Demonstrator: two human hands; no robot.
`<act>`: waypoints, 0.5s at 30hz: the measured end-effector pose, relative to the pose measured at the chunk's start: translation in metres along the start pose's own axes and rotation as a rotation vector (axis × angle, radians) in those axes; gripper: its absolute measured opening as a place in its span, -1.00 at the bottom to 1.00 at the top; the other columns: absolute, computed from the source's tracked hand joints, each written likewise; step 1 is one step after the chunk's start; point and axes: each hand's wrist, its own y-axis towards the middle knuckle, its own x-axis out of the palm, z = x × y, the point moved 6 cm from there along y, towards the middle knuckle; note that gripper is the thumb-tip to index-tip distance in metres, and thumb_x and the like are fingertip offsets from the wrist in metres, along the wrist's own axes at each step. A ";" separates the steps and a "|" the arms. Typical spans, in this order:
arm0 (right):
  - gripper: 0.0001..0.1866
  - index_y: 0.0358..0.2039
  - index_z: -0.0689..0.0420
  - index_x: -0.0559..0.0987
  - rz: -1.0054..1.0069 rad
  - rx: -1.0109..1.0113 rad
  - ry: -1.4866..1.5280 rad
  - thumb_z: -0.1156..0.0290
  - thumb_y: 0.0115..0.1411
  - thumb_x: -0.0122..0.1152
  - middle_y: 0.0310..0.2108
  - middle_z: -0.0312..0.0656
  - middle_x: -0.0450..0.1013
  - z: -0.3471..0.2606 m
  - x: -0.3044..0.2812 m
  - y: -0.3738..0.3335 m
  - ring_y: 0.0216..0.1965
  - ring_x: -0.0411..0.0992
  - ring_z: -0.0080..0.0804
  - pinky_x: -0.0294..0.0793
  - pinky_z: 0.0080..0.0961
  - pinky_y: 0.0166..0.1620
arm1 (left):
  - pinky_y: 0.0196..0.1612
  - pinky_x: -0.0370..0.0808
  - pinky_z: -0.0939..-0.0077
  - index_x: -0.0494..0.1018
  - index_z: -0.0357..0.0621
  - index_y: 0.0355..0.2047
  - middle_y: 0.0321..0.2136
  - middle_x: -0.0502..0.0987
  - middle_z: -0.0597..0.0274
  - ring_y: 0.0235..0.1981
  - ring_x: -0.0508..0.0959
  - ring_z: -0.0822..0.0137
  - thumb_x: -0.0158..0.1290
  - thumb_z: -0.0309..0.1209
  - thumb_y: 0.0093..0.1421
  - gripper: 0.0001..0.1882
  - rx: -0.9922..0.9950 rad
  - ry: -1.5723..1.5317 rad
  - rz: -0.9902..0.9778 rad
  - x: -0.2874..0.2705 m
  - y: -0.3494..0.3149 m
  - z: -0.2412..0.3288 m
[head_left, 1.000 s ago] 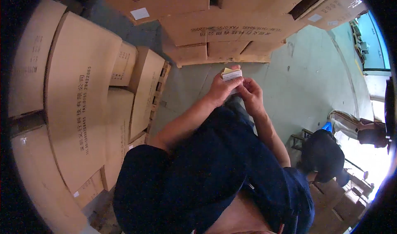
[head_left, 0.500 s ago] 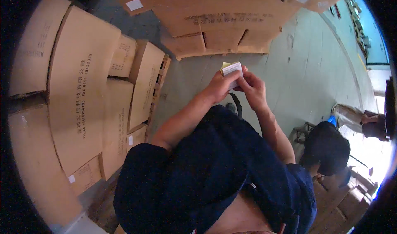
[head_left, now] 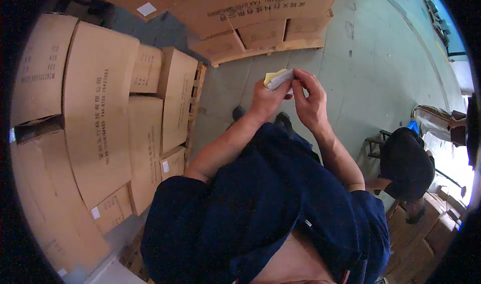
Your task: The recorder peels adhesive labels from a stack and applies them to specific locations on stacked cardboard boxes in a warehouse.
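Note:
A small stack of paper slips [head_left: 280, 78], white on top with yellow showing beneath, is held in front of my body. My left hand [head_left: 266, 101] is closed around its lower left part, thumb lying along the slips. At the right end, the bent fingers of my right hand [head_left: 311, 98] pinch the edge of the white paper. Part of the stack is hidden behind my fingers. Both hands are close together above the floor, beyond my shoes.
Large cardboard boxes [head_left: 100, 118] are stacked on a pallet at my left. More boxes [head_left: 260, 33] stand on a wooden pallet [head_left: 270, 52] ahead. At the right, a person in dark clothing [head_left: 407, 156] bends near a small stool [head_left: 375, 144] and cartons. Grey-green floor [head_left: 361, 78] lies between.
The slips have tilted from nearly upright to slanting, and my right fingers have shifted up along their edge. My shoes show more now. The person at the right has changed posture.

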 end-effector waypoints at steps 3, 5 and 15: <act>-0.76 -0.13 0.30 0.47 0.024 0.025 0.003 0.61 0.16 0.06 -0.14 -0.04 0.41 0.000 0.003 -0.001 -0.16 0.46 -0.31 0.63 -0.47 -0.31 | -0.47 0.51 0.60 0.50 -0.23 -0.27 -0.45 0.53 0.31 -0.47 0.51 0.51 0.07 -0.39 0.18 -0.83 0.012 0.048 0.007 -0.003 0.003 0.005; -0.76 -0.13 0.30 0.47 0.041 0.058 0.030 0.61 0.16 0.07 -0.14 -0.04 0.42 0.001 0.005 -0.002 -0.17 0.46 -0.31 0.62 -0.47 -0.31 | -0.48 0.49 0.61 0.50 -0.24 -0.29 -0.47 0.53 0.32 -0.49 0.49 0.52 0.08 -0.40 0.17 -0.83 0.025 0.078 0.001 -0.005 0.004 0.011; -0.75 -0.14 0.25 0.51 0.146 0.165 0.109 0.54 0.14 0.13 -0.29 -0.16 0.51 0.002 0.006 -0.009 -0.23 0.46 -0.51 0.47 -0.54 -0.16 | -0.30 0.54 0.50 0.46 -0.32 -0.20 -0.30 0.53 0.21 -0.31 0.54 0.40 0.07 -0.43 0.16 -0.76 -0.040 0.067 -0.011 -0.010 0.007 0.013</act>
